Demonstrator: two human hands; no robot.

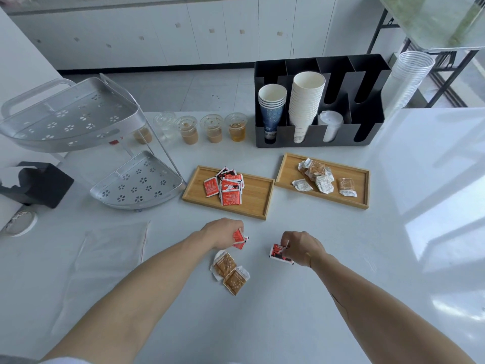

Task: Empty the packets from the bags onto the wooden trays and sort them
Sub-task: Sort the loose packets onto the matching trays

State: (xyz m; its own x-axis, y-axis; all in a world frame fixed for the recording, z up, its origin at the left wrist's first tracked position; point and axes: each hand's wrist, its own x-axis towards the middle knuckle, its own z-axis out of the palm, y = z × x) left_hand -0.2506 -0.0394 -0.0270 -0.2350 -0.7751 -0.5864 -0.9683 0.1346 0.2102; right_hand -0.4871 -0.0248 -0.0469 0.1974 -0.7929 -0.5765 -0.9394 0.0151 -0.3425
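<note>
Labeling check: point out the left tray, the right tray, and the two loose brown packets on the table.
left tray (258, 199): head view, bare wood right of the red packets.
right tray (360, 177): head view, bare wood at its right end.
loose brown packets (228, 271): head view, where the two overlap.

On the white worktop, the left hand and right hand each pinch a red packet, two brown packets lying between them, near two wooden trays.
</note>
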